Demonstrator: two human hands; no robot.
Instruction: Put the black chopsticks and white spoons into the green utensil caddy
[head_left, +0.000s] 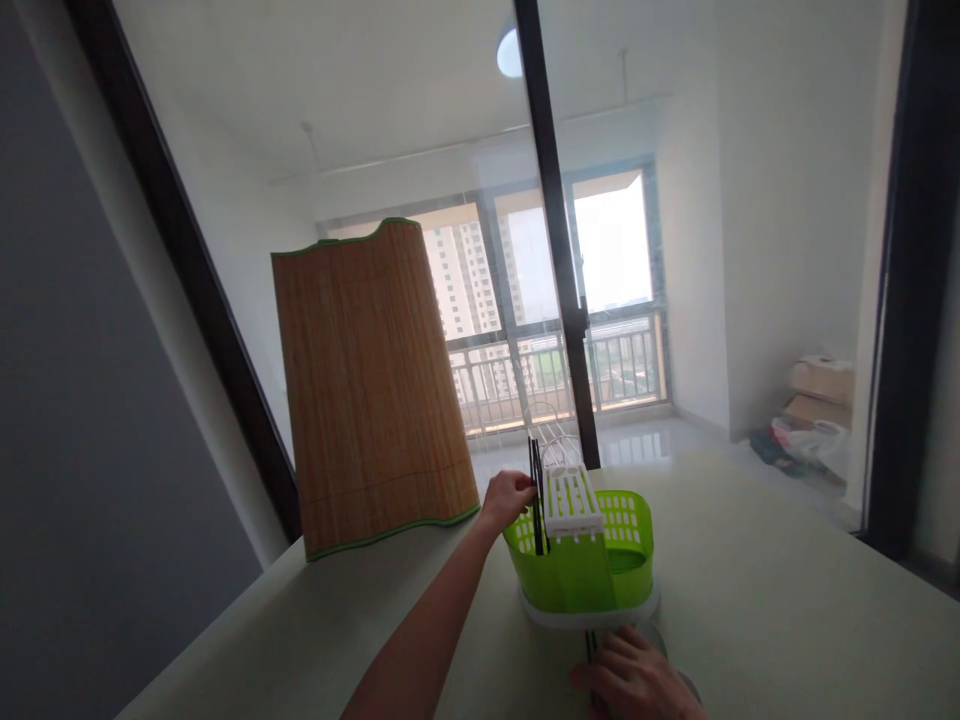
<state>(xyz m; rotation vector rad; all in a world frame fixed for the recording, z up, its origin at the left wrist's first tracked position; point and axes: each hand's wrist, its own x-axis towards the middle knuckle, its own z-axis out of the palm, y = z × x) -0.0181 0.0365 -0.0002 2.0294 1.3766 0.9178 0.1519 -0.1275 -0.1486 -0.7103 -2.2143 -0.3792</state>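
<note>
A green plastic utensil holder (581, 575) with a white base and a white slotted insert (571, 497) stands on a pale table (787, 600). My left hand (507, 497) reaches to its left rim and is closed on several black chopsticks (536, 500) that stand in the holder. My right hand (634, 680) rests on the table just in front of the holder, fingers over more dark chopsticks (590, 645) lying there.
A large bamboo board (367, 390) with a green edge leans upright at the table's back left. A dark door frame post (559, 250) rises behind the holder. Cardboard boxes and bags (814, 405) sit on the floor at the right.
</note>
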